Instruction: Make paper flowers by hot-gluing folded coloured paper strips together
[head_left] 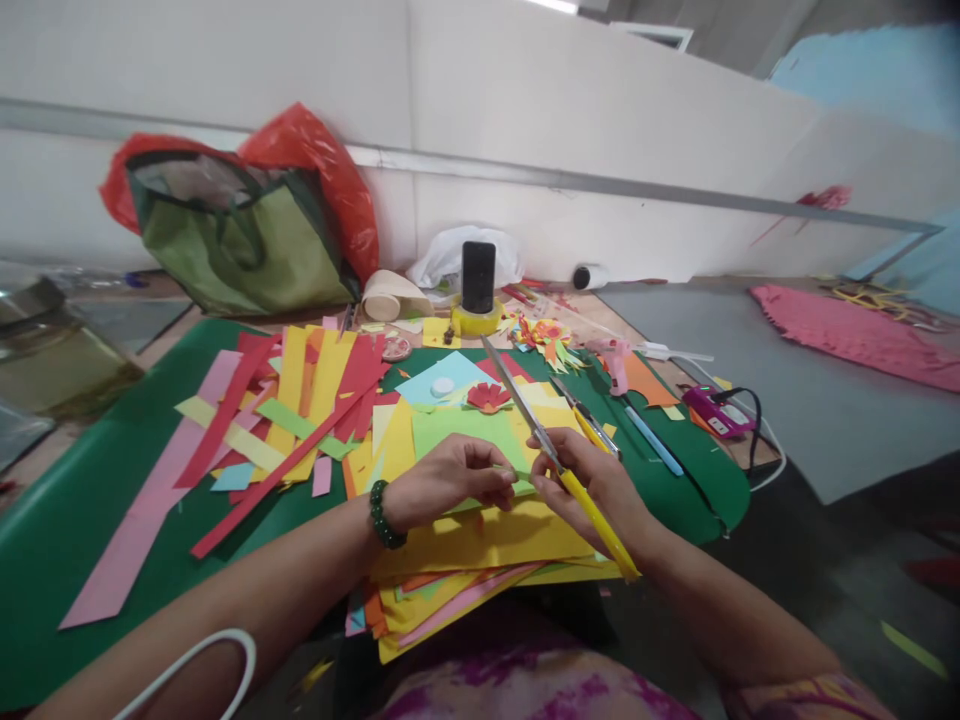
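My right hand [592,485] is closed around scissors [598,518] with yellow handles, the long blades pointing up and away from me. In a pinch, my left hand [454,472] holds a small piece of green paper [523,478], whose other end reaches the right fingertips. Much of that piece is hidden by the fingers. Below both hands lies a stack of yellow paper [487,540] with light green sheets [457,430] on top. Just beyond the hands, a red paper flower [489,397] rests on the sheets.
Coloured paper strips [300,400] cover the left of the green mat [97,520]. A utility knife [581,415], a blue stick [652,438] and a pink glue gun [616,365] lie at the right. A phone [478,275] stands behind, and a green bag [240,245] sits back left.
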